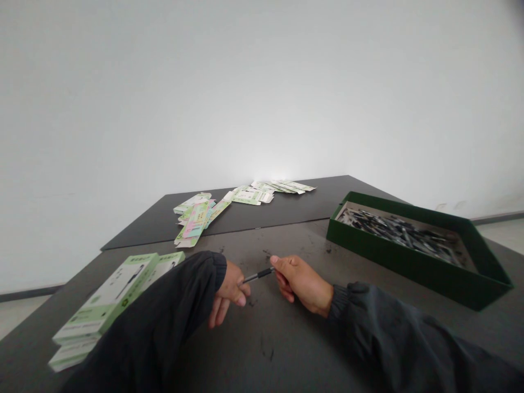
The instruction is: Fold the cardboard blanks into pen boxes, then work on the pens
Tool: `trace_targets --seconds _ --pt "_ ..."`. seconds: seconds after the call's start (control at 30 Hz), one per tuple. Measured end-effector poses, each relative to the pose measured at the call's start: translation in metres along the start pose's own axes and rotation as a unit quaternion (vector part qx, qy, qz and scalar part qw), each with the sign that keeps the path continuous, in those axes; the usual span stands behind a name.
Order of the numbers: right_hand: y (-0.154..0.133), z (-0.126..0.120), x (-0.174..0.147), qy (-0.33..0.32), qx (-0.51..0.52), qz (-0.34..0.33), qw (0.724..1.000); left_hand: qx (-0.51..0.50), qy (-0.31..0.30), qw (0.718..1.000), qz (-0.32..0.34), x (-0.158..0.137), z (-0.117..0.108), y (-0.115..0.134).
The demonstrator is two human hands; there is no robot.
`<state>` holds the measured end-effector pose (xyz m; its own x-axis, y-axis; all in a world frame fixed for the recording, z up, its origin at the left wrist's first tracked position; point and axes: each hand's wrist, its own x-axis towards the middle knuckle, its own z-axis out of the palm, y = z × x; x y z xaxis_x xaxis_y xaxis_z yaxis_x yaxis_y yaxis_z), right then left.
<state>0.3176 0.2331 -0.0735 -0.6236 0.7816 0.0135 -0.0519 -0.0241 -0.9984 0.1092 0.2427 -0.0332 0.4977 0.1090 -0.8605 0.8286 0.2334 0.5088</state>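
Stacked green-and-white cartons (108, 297) lie lower left, the left hand (230, 290) grasps one end of a clear-barrelled pen (261, 274) just below centre, the right hand (301, 281) pinches the other, and a dark-green box (393, 259) of loose pens (401, 232) sits right.

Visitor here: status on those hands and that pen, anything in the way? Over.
Left fingers at one end of pen; right fingers pinching the other. Nothing seen blocking it. Green box off to the right.
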Motion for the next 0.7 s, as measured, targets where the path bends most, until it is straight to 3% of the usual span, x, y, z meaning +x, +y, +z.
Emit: trace_targets --seconds 0.3,0.5,0.7 --pt "0.001 0.000 0.002 0.028 -0.110 -0.030 0.993 0.001 0.005 1.000 0.000 0.000 0.001 0.000" --pt "-0.012 -0.002 -0.005 0.053 -0.289 -0.152 0.944 0.030 -0.007 0.999 0.009 -0.001 0.001 0.001" --pt "-0.018 -0.004 -0.009 0.058 -0.362 -0.203 0.908 0.026 -0.011 1.000 0.013 -0.003 0.002 0.004"
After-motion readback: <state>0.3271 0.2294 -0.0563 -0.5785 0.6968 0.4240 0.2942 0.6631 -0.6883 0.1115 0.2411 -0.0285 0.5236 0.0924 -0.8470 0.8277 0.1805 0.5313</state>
